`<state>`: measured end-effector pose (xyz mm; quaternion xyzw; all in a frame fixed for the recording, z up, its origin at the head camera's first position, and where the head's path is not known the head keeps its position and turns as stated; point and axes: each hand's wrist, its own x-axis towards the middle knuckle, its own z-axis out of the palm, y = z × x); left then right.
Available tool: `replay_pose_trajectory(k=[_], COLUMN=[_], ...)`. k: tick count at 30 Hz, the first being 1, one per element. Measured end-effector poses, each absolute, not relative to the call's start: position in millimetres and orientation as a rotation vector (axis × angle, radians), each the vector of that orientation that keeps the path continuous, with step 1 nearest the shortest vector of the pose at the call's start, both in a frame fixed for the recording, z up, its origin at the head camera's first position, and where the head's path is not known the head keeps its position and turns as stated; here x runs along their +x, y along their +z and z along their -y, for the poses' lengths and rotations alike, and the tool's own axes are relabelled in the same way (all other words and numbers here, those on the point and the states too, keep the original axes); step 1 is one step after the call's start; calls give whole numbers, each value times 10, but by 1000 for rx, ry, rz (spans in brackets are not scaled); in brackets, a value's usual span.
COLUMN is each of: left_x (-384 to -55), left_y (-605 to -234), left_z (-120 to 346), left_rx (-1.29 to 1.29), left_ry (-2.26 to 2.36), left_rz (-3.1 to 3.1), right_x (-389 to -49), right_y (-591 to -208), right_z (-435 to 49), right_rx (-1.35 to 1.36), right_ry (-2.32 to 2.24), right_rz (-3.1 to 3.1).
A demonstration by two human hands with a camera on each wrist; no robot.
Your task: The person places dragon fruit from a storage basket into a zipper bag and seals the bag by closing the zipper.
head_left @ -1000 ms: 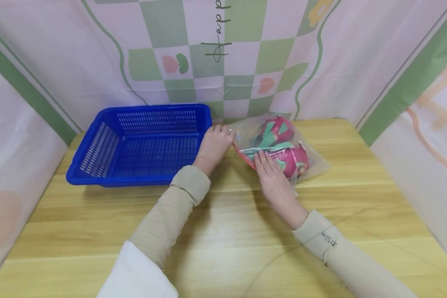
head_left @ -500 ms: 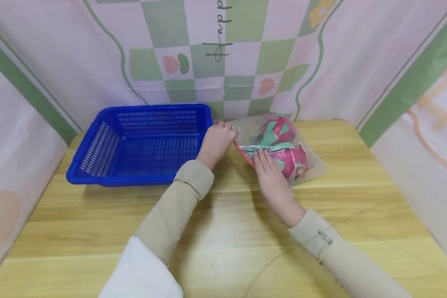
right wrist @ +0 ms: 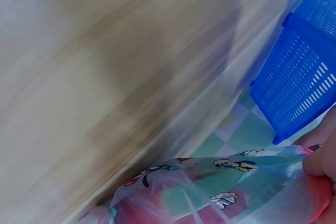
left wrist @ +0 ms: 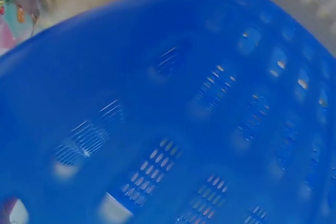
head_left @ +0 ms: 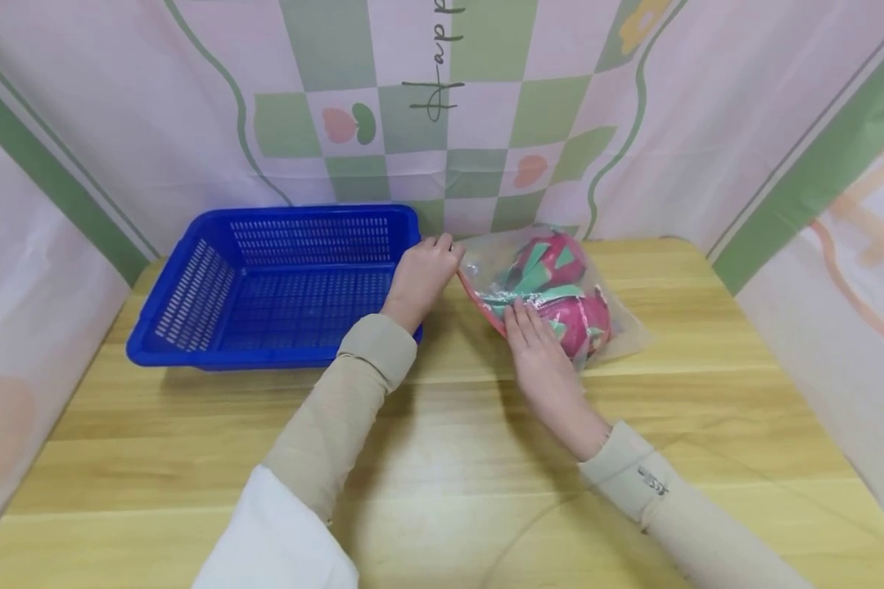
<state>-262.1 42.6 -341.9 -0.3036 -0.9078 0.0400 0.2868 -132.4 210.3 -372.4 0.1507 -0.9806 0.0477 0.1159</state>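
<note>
A clear zip bag (head_left: 479, 249) with a red edge lies on the table and holds two pink and green dragon fruits (head_left: 575, 319). My left hand (head_left: 420, 274) pinches the bag's far left corner, close by the basket's right rim. Straight fingers of my right hand (head_left: 541, 368) lie over the near end of the red edge, and its thumb is hidden beneath in the head view. In the right wrist view, fingers (right wrist: 324, 158) grip the red edge, and the bag (right wrist: 231, 182) shows small cartoon prints.
A blue plastic basket (head_left: 162, 357) with slotted walls stands left of the bag; its wall (left wrist: 157, 103) fills the left wrist view. Behind the wooden table (head_left: 442, 491) hangs a checked curtain (head_left: 412, 123), with more cloth on both sides.
My left hand has shifted slightly left and back along with the bag's corner. The right hand stays nearly in place at the red edge.
</note>
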Motion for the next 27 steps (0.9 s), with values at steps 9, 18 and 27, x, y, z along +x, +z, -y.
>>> replay_pose_trajectory(k=[9,18,27], left_x=[-2622,-2596,-2569], left_y=[-3381,-3371,-3402], left_z=[-391,-436,-442], left_rx=[-788,-639,-647], left_ry=[157,32,58], left_rz=[2493,2669,2630], right_x=[-1313,-1343,-1445], right_y=[-3733,-3723,-3717], right_z=[-2130,-2113,-2085], right_rx=[462,451,400], right_ry=[128,156,181], right_rz=[2847,2804,2842])
